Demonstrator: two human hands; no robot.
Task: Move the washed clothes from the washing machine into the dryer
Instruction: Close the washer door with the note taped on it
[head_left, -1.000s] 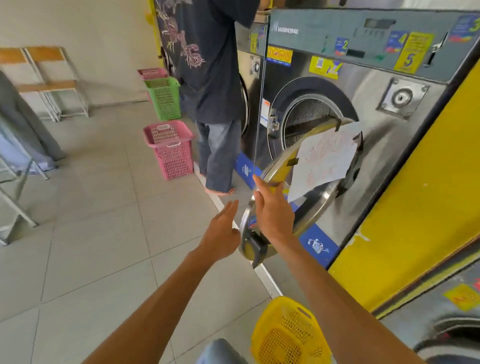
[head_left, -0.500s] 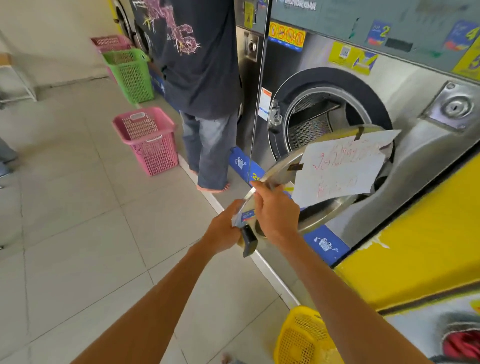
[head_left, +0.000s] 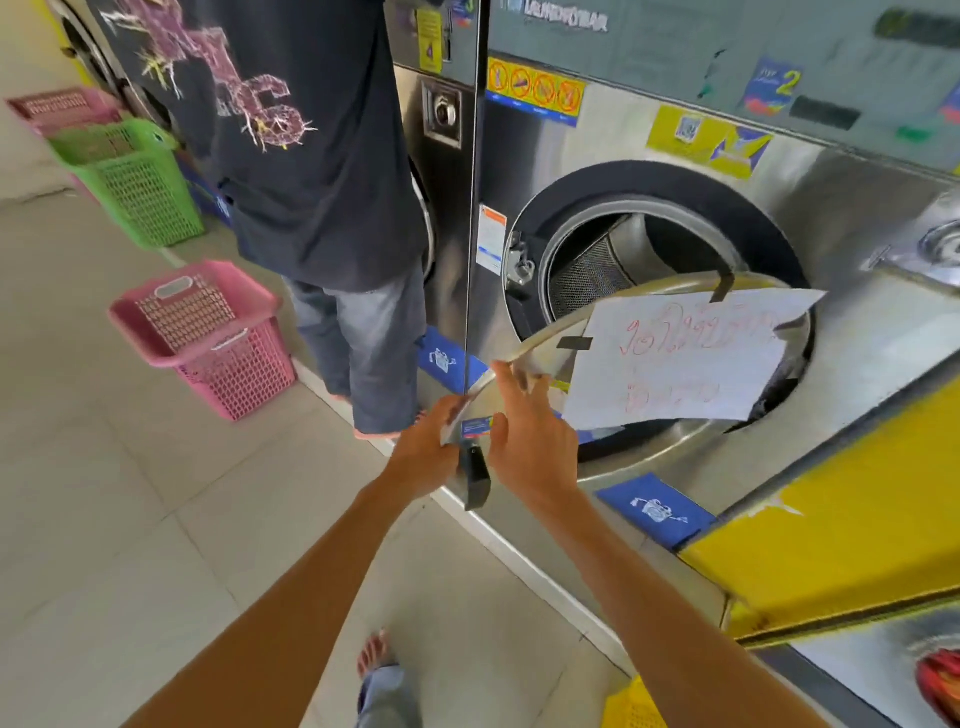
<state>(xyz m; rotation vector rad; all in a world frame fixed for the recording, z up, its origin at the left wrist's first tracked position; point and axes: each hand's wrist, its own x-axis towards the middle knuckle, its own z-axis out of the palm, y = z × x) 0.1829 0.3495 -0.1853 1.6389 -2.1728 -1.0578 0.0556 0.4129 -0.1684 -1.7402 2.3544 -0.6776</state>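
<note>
A steel front-loading machine (head_left: 649, 130) has its round door (head_left: 639, 436) swung partly open toward me. A white paper note (head_left: 680, 358) with red writing is taped on the door. Behind it the drum opening (head_left: 618, 265) shows perforated metal and no clothes. My left hand (head_left: 423, 452) grips the door's outer edge just left of the black handle (head_left: 475, 475). My right hand (head_left: 530, 431) rests on the door rim with fingers spread. Red cloth (head_left: 937, 686) shows in another machine at the bottom right.
A person in a dark printed shirt and jeans (head_left: 311, 182) stands at the neighbouring machine on the left. A pink basket (head_left: 208, 338), a green basket (head_left: 130, 176) and another pink one (head_left: 62, 106) stand on the tiled floor. A yellow basket (head_left: 636, 704) sits by my feet.
I have stepped closer to the machine. My left hand came up from open air and closed on the door edge beside the handle. The door sits at about the same angle.
</note>
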